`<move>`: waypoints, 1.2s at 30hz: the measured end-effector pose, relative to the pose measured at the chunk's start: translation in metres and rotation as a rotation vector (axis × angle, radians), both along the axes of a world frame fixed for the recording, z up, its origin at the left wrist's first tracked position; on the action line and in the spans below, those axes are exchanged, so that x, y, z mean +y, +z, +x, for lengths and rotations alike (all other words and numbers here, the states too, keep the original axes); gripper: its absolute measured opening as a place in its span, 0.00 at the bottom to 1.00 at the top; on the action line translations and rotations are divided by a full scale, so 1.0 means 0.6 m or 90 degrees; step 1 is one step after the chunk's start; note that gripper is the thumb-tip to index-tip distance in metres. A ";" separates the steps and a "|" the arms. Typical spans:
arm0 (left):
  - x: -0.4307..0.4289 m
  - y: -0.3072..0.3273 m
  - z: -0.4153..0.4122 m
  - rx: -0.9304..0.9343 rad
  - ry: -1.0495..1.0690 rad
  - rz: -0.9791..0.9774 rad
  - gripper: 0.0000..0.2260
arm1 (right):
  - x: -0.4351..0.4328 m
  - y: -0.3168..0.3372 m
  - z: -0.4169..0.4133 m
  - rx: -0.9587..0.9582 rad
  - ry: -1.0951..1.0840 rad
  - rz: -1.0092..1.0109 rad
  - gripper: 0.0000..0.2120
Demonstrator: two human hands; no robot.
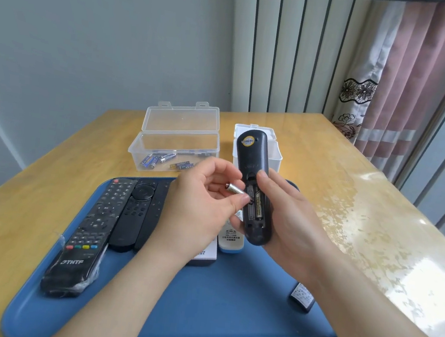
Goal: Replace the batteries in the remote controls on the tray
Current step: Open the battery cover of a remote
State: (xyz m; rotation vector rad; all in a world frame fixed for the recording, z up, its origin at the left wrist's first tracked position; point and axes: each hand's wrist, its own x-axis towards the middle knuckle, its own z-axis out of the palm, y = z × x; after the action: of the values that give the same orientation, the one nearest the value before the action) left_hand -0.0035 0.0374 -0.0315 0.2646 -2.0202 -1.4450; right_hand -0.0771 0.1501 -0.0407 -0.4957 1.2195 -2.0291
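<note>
Smooth blue plastic tray (pixel 227 307) on glossy wood desk (pixel 328 158). Held above it, the right hand (pixel 288 217) has its fingers wrapped round a slim matte-black remote (pixel 252 160), back up, long axis 6 to 12 o'clock, battery bay open. Left hand (pixel 201 193) fingers pinch a small metallic cylindrical battery (pixel 234 188) at the bay's 9 o'clock side; clear lidded box (pixel 147 157) beyond at 11 o'clock.

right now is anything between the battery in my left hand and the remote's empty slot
Nothing visible does. The left hand pinches the battery right beside the open empty slot of the remote held by the right hand; only the neighbouring slot is filled.
</note>
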 end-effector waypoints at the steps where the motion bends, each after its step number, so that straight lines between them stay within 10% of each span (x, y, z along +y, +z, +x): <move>1: 0.000 0.000 0.000 0.005 0.017 -0.026 0.14 | -0.001 0.000 0.001 -0.001 -0.001 0.001 0.13; 9: 0.009 -0.006 -0.001 0.023 0.069 -0.100 0.19 | -0.004 0.004 0.007 -0.018 0.011 -0.045 0.15; 23: 0.010 -0.017 0.002 -0.005 0.101 -0.598 0.12 | 0.005 0.004 -0.005 -0.032 -0.023 -0.059 0.12; 32: 0.015 -0.026 -0.006 -0.141 -0.078 -0.338 0.19 | 0.022 0.008 -0.046 0.069 -0.042 0.039 0.13; 36: 0.039 -0.021 0.002 -0.104 -0.016 -0.417 0.09 | 0.028 0.006 -0.059 0.102 -0.100 0.090 0.16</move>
State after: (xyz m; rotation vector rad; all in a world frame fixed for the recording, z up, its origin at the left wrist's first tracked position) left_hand -0.0024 0.0606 -0.0440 0.0748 -2.5063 -0.7231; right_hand -0.1123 0.1667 -0.0371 -0.5150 1.5301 -2.0456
